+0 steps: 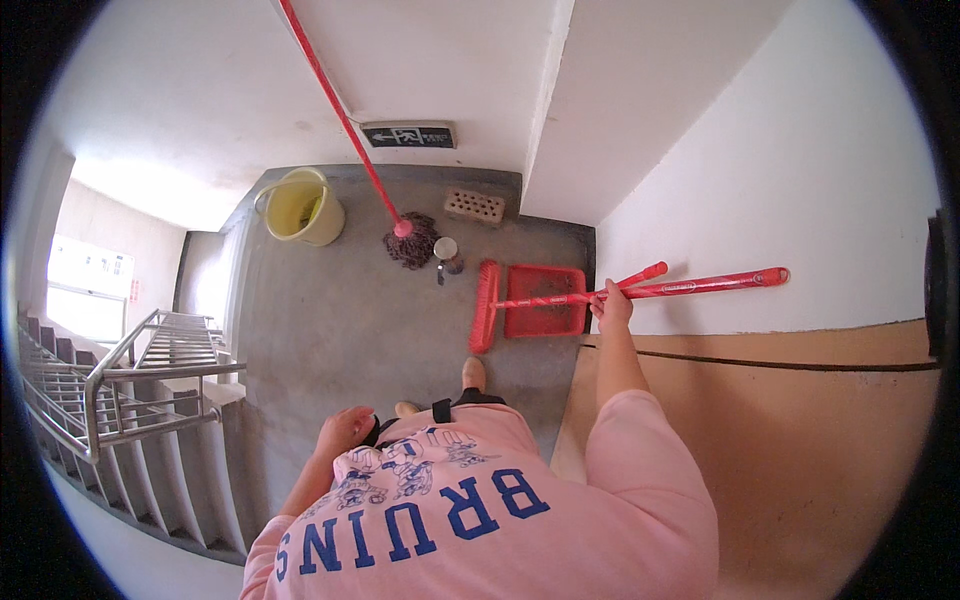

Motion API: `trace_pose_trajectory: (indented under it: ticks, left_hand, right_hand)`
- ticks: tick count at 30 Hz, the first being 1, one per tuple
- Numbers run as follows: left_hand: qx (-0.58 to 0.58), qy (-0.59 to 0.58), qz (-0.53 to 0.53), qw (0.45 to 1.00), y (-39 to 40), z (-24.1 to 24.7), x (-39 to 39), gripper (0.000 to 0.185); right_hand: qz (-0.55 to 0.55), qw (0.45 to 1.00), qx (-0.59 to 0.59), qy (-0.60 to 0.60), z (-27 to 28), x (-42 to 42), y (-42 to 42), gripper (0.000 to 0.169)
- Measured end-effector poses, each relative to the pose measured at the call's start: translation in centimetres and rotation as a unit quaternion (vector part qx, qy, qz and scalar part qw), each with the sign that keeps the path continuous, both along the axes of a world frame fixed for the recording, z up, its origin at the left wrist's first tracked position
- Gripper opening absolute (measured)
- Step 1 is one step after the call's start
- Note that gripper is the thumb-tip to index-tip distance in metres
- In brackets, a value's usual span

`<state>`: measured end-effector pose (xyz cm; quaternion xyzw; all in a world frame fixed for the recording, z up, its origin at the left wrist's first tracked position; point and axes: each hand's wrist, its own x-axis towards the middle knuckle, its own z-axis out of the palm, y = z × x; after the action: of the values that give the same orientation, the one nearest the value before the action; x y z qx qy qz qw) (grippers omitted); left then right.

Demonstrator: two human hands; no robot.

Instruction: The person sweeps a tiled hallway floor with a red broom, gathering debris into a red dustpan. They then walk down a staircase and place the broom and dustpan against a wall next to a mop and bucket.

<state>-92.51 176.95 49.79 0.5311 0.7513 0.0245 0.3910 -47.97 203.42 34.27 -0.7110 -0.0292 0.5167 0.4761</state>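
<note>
My right hand (614,305) is closed around the red handle of a push-type broom (486,307), where it crosses the handle of a red dustpan (546,301). Whether the fingers also grip the dustpan's handle I cannot tell. The broom's red bristle head rests on the concrete floor, just left of the dustpan. Dark bits of debris lie in the pan. My left hand (349,430) hangs by my waist beside a black item; its fingers are partly hidden, and I see nothing plainly held.
A string mop (411,241) leans on the wall near a yellow bucket (306,208). Behind a lidded jar (448,253) lies a perforated brick (474,206). At left, metal railings (161,371) border descending stairs (165,480). An exit sign (409,135) is low on the wall.
</note>
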Motion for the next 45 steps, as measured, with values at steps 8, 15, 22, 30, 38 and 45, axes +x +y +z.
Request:
trace_pose_trajectory:
  ticks: [8,15,22,30,38,45]
  left_hand:
    - [-0.044,-0.003,0.03,0.999,-0.2,0.5,0.2,0.029]
    - [-0.068,0.003,0.043,0.997,-1.7,-2.8,-2.0,0.033]
    - [-0.097,-0.044,0.069,0.992,-2.9,-8.0,-6.2,0.035]
    - [-0.1,-0.082,0.205,0.97,-3.8,-11.8,-14.7,0.034]
    - [-0.208,-0.197,0.18,0.941,-7.3,-13.2,-20.6,0.041]
    - [-0.211,-0.172,0.116,0.955,-6.2,-11.3,-25.2,0.036]
  right_hand:
    - [0.057,0.998,0.01,-0.032,-1.1,0.7,-0.2,0.023]
    - [0.03,0.996,0.003,-0.087,-1.1,-0.5,-0.7,0.028]
    - [0.171,0.983,-0.073,0.002,-5.9,-4.5,-12.0,0.037]
    - [0.655,0.691,-0.298,-0.076,-5.1,-15.5,-20.1,0.029]
    - [0.64,0.751,-0.146,-0.078,2.8,-25.7,-12.5,0.03]
    - [0.782,0.584,-0.073,-0.206,-0.7,-36.0,-15.3,0.03]
